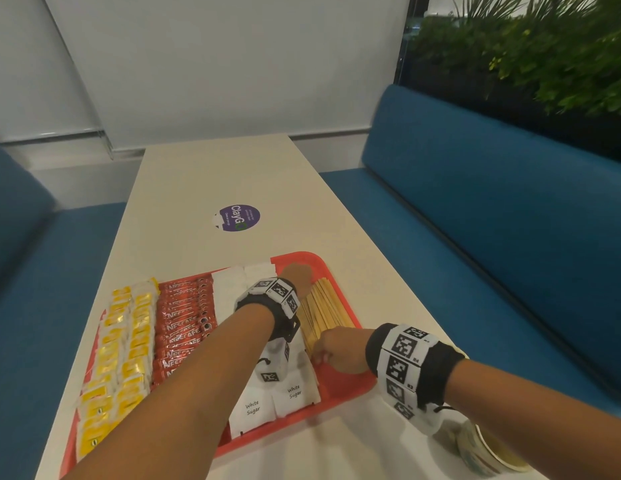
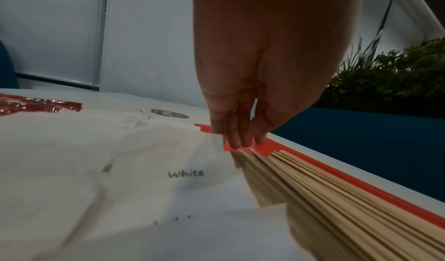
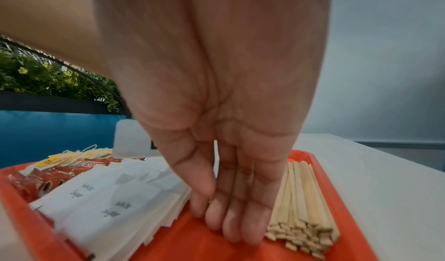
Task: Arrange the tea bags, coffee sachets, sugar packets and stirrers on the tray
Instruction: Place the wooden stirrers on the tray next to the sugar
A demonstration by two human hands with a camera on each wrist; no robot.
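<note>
A red tray (image 1: 342,384) holds four rows: yellow tea bags (image 1: 122,341) at the left, red coffee sachets (image 1: 184,317), white sugar packets (image 1: 267,403), and a bundle of wooden stirrers (image 1: 324,306) at the right. My left hand (image 1: 297,273) reaches over the sugar to the bundle's far end. In the left wrist view its straight fingers (image 2: 237,137) point down onto the tray (image 2: 361,187) beside the stirrers (image 2: 325,198). My right hand (image 1: 323,355) is at the near end, fingers (image 3: 231,223) straight, tips on the tray (image 3: 192,246) against the stirrers (image 3: 303,198).
The tray lies at the near end of a long white table (image 1: 233,174) with a round purple sticker (image 1: 236,218). A paper cup (image 1: 489,452) stands at the near right, under my right wrist. Blue benches (image 1: 492,202) run along both sides.
</note>
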